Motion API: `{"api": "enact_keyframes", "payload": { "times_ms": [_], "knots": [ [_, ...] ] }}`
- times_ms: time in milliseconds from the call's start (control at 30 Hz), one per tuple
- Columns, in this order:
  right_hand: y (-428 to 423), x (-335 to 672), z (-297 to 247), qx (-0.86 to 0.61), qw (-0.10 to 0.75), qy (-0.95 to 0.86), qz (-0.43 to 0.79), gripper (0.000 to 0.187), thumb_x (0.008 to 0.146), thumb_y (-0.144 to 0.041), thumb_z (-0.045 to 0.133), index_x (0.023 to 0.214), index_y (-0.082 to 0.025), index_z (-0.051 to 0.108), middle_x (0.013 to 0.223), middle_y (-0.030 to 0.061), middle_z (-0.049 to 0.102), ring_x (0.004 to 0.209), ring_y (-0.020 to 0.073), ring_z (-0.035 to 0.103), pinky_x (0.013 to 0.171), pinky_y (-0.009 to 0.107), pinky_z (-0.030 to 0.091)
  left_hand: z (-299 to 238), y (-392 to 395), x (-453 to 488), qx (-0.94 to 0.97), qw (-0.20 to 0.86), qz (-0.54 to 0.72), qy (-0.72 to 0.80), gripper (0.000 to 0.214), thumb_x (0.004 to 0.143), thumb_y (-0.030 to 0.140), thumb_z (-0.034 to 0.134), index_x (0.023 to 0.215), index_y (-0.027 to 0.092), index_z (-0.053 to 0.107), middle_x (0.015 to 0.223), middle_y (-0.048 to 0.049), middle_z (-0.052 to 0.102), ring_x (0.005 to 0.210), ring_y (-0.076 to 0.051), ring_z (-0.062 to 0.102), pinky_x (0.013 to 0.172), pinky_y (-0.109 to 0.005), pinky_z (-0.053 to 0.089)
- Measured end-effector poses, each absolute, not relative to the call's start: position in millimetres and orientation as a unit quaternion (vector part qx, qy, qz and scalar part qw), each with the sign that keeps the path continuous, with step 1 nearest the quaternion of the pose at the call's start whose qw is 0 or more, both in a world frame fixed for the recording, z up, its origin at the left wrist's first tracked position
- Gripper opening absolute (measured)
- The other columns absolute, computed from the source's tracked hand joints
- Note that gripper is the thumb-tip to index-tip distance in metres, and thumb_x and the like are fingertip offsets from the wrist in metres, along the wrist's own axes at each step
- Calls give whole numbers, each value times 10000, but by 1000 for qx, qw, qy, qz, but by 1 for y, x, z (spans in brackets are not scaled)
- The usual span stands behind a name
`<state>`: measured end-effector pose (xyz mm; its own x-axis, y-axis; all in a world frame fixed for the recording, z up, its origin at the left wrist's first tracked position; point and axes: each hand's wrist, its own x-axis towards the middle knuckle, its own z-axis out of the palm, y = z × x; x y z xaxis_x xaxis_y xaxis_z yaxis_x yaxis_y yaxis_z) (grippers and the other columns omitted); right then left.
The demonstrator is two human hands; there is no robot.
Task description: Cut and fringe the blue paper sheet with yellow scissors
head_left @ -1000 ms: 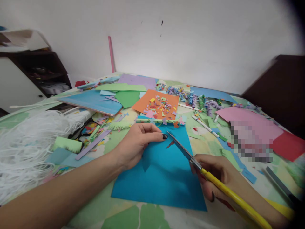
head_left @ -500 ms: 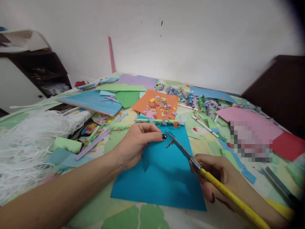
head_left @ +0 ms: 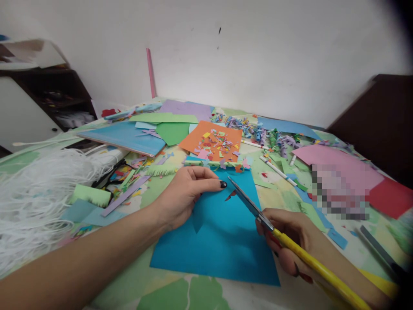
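Currently, the scissors [head_left: 300, 254] were held above the blue sheet [head_left: 219, 254], and the right hand [head_left: 292, 230] was clamped on them around the pivot and the front of the yellow handles. The blades appeared nearly closed, and the points were directed toward the left hand [head_left: 185, 193], just beside its fingertips. The thumb and forefinger of the left hand were drawn together; whether anything thin was pinched there could not be told. The blue sheet was laid flat on the tablecloth [head_left: 167, 297], beneath the left hand and the blades, with its far edge near a dotted roll [head_left: 214, 164]. A small brownish shape [head_left: 230, 196] was seen just below the blades but could not be identified.

Handling: the scissors were judged rigid and light enough for one hand, with slick metal at the blades and firmer purchase at the handles. Hold was best taken at the handles, close to the pivot where fine control was needed, and the left fingertips were best kept clear of the points. The blue sheet was judged light, thin and moderately stiff, prone to creasing and to sliding on the tablecloth. It was best steadied with flat fingers and lifted by one of the near corners, both of which were left uncovered
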<state>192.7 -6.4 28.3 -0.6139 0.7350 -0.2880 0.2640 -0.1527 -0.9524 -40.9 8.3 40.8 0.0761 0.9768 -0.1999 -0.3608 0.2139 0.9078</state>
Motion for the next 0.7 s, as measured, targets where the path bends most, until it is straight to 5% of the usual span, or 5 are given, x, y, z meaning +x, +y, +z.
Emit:
{"api": "enact_keyframes", "payload": {
  "times_ms": [700],
  "knots": [
    [-7, 193, 31, -432, 180, -625, 624, 337, 681, -371, 811, 735, -191, 530, 431, -58, 538, 384, 56, 355, 384, 167, 227, 40, 8, -41, 349, 647, 521, 435, 214, 507, 206, 858, 547, 140, 658, 542, 10, 614, 519, -72, 509, 496, -187, 365]
  ]
}}
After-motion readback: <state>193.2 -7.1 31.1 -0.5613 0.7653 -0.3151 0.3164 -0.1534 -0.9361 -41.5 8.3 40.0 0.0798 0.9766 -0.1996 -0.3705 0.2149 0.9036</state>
